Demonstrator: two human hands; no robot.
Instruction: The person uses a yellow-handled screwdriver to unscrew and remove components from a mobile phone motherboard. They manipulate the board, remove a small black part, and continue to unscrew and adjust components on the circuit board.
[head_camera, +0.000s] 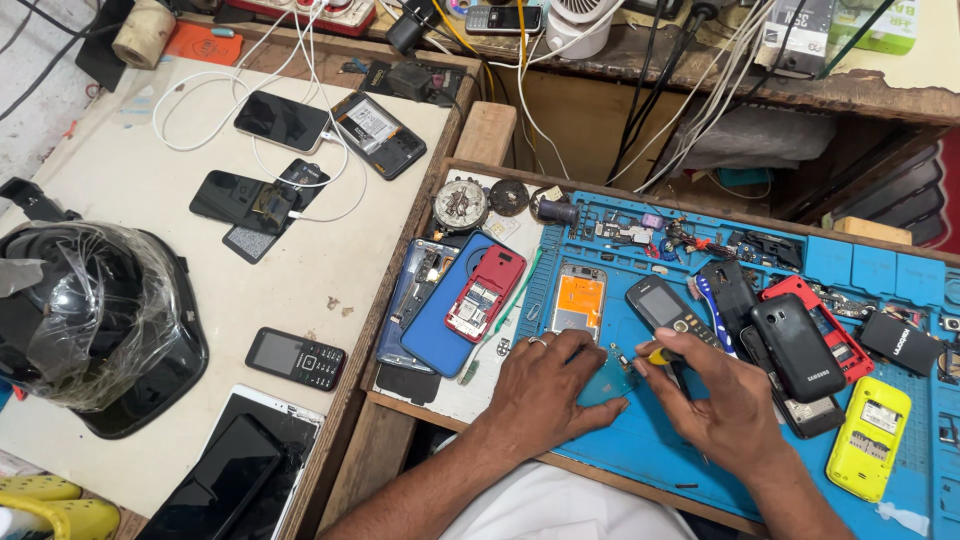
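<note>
both hands (640, 390) pinch a teal circuit board (603, 382) near the blue mat's (690, 470) crowded front edge.

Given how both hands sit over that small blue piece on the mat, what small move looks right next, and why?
Probably seat the yellow-handled tool tip on the small blue piece and turn. The left hand pins the piece to the blue mat; the right hand grips the tool at its edge.

Phones lying on the work mat (640, 450) behind both hands, a helmet (95, 325) sitting on the table (140, 180) far to the left
</note>
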